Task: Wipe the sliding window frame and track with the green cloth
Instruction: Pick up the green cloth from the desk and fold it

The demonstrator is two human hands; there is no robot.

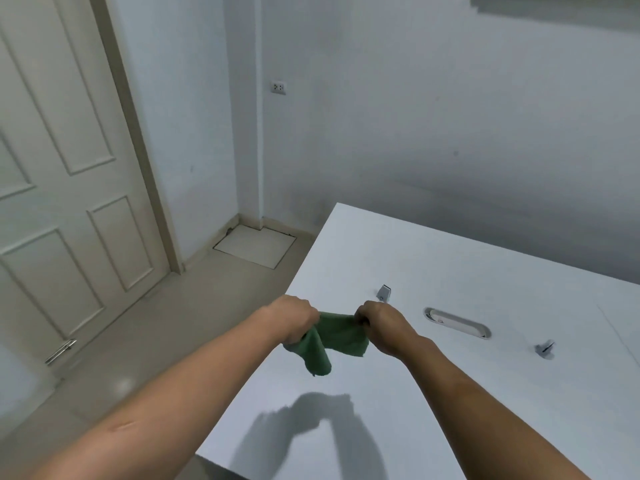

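A green cloth (333, 341) hangs stretched between both of my hands, above the near left part of a white desk (450, 393). My left hand (294, 318) grips its left end, and a loose fold dangles below that hand. My right hand (379, 323) grips the right end. Both fists are closed on the fabric. A blurred grey strip (554, 8) at the top right edge may be a window; no sliding frame or track can be made out.
The desk holds a grey oval cable slot (457, 322) and two small grey clips (383, 293) (545, 348). A white panelled door (62, 168) stands at the left. A wall socket (278, 87) sits near the corner. Beige floor (138, 341) lies left of the desk.
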